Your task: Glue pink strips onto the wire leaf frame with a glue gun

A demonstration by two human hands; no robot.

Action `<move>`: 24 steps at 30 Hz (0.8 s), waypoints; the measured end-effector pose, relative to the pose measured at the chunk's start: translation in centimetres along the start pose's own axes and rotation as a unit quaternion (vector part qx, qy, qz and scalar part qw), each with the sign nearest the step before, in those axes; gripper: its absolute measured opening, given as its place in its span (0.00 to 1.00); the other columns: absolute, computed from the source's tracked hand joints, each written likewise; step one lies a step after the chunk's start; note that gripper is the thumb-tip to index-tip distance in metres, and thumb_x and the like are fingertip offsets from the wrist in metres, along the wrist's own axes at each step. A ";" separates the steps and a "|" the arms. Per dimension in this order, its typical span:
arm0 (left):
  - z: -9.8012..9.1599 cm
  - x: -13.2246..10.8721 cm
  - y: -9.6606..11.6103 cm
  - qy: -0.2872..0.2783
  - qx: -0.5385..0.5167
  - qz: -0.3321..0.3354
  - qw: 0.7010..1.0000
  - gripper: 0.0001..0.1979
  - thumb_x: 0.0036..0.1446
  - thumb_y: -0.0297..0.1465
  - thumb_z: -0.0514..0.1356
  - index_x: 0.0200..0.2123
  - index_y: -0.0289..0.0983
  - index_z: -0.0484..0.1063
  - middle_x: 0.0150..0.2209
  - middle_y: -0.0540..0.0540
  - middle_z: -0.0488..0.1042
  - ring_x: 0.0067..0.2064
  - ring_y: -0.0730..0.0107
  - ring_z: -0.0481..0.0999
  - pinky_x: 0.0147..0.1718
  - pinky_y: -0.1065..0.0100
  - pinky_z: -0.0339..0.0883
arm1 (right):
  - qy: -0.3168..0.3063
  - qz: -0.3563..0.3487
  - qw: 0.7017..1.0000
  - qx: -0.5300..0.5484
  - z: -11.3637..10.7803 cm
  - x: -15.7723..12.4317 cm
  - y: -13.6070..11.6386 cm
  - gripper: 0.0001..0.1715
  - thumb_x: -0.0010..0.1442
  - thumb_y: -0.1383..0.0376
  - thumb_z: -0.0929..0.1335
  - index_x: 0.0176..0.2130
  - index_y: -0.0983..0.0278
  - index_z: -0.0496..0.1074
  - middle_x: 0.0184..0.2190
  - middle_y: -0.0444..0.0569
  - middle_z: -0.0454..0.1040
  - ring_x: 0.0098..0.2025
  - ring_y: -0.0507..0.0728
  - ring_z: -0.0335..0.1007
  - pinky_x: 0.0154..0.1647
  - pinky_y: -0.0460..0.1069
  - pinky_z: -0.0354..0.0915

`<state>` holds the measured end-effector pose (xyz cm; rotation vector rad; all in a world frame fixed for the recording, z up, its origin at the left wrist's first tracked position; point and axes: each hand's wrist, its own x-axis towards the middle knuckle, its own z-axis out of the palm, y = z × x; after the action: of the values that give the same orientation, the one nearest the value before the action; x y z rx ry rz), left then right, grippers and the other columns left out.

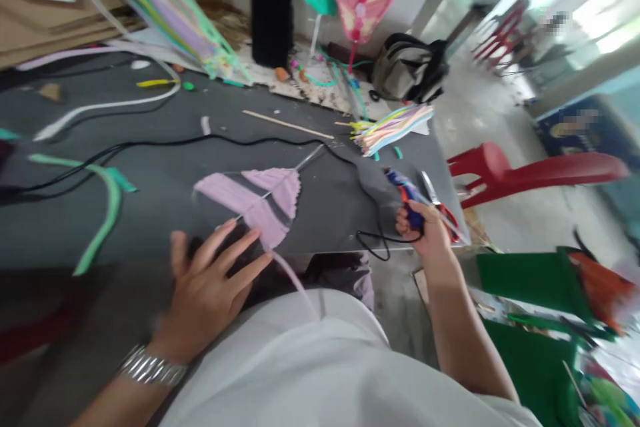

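Observation:
My left hand (215,287) is spread over the table's near edge. Its fingertips reach the lower side of a pink, fan-like craft piece (267,221) made of fuzzy strips on a thin rod; whether they press on it I cannot tell. One pink strip (295,277) trails from the piece toward my shirt. At the right end of the table my right hand (427,227) is wrapped around a blue glue gun (395,180), nozzle pointing away and to the left. A pale glue stick appears to extend behind it. Red-handled scissors (430,188) lie just beside that hand.
A black cord (250,141) runs across the table (165,213). Behind it lie a wooden stick (287,124) and a bundle of coloured fuzzy strips (395,130). A backpack (410,70) stands at the back. Red (540,173) and green chairs (530,287) are on the right.

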<state>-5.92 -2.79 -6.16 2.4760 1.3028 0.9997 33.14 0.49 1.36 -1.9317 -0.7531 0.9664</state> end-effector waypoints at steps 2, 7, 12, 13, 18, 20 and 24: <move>-0.3 0.0 0.2 -0.015 0.021 0.019 0.999 0.19 0.62 0.24 0.62 0.51 0.51 0.80 0.63 0.46 0.76 0.71 0.44 0.65 0.71 0.27 0.33 | 0.006 -0.039 0.998 0.057 0.9 -1.5 0.0 0.20 0.50 0.49 0.73 0.30 0.60 0.65 0.23 0.41 0.70 0.22 0.51 0.68 0.19 0.45 0.64; -0.8 0.1 0.2 -0.057 0.043 0.009 0.997 0.19 0.63 0.23 0.62 0.51 0.49 0.80 0.64 0.44 0.75 0.73 0.44 0.60 0.68 0.23 0.35 | -0.042 -0.177 0.971 0.159 3.1 -5.2 -0.7 0.17 0.46 0.66 0.77 0.38 0.60 0.75 0.31 0.44 0.78 0.23 0.52 0.72 0.21 0.47 0.67; -1.2 0.0 0.1 -0.066 0.061 0.022 0.996 0.21 0.62 0.19 0.61 0.53 0.47 0.78 0.65 0.41 0.73 0.74 0.42 0.56 0.67 0.21 0.37 | -0.308 -0.056 0.949 0.044 4.4 -6.0 -1.9 0.17 0.51 0.56 0.78 0.40 0.62 0.82 0.31 0.52 0.81 0.23 0.53 0.69 0.19 0.48 0.65; -1.3 0.0 0.1 -0.069 0.061 0.025 0.995 0.21 0.62 0.19 0.61 0.53 0.47 0.78 0.65 0.41 0.73 0.74 0.42 0.56 0.67 0.21 0.38 | -0.322 -0.049 0.945 0.006 4.8 -6.1 -2.0 0.18 0.52 0.54 0.78 0.39 0.63 0.82 0.31 0.52 0.82 0.24 0.54 0.70 0.21 0.49 0.67; -1.5 0.0 0.0 -0.087 0.065 0.030 0.994 0.22 0.63 0.20 0.62 0.56 0.48 0.76 0.67 0.42 0.71 0.75 0.43 0.55 0.67 0.21 0.37 | -0.336 -0.087 0.927 -0.141 7.0 -6.7 -1.9 0.19 0.51 0.50 0.79 0.34 0.62 0.83 0.30 0.51 0.83 0.30 0.60 0.77 0.30 0.53 0.76; -1.6 0.1 0.0 -0.089 0.066 0.031 0.993 0.21 0.63 0.20 0.62 0.56 0.47 0.76 0.67 0.41 0.71 0.75 0.42 0.55 0.67 0.21 0.37 | -0.337 -0.114 0.918 -0.177 7.8 -6.9 -2.0 0.18 0.52 0.50 0.78 0.33 0.61 0.83 0.30 0.50 0.83 0.32 0.62 0.79 0.32 0.54 0.77; -1.8 0.2 0.1 -0.092 0.059 0.030 0.994 0.20 0.64 0.21 0.61 0.55 0.46 0.76 0.66 0.40 0.71 0.74 0.42 0.55 0.68 0.22 0.37 | -0.348 -0.179 0.889 -0.237 8.5 -6.5 -2.1 0.18 0.56 0.49 0.76 0.37 0.61 0.84 0.36 0.49 0.85 0.38 0.63 0.81 0.41 0.55 0.77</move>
<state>-6.88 -2.93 -4.67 2.6351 1.2707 0.7034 22.24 -0.12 2.37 -1.7062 -1.8360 1.3324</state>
